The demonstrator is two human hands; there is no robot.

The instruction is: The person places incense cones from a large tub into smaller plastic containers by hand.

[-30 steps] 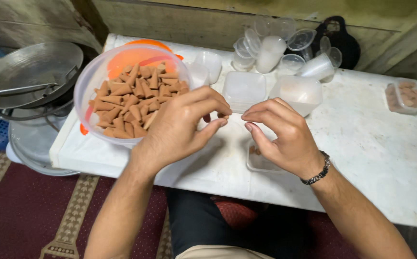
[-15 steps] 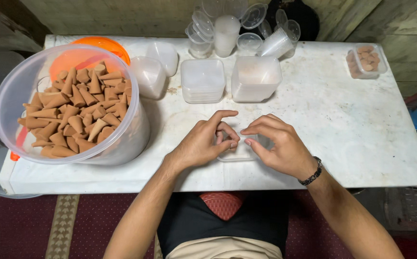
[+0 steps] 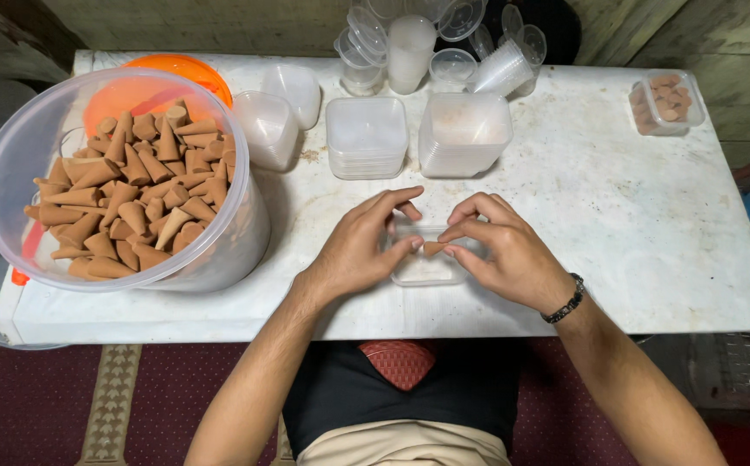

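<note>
My right grip (image 3: 513, 250) pinches one brown cone (image 3: 433, 248) at its fingertips, and my left hand (image 3: 366, 242) touches its other end, fingers narrow around it. The cone is just above the small clear box (image 3: 426, 272) on the counter (image 3: 616, 216). I think it is best to lower it slowly and lay it flat, without pressing the tip. The big tub (image 3: 125, 185) stands at my left.

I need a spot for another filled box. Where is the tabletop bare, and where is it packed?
Bare: the white table right of the right hand, below the small filled box; also the front edge under the big tub of cones. Crowded: the back, with stacked square containers and clear cups.
</note>
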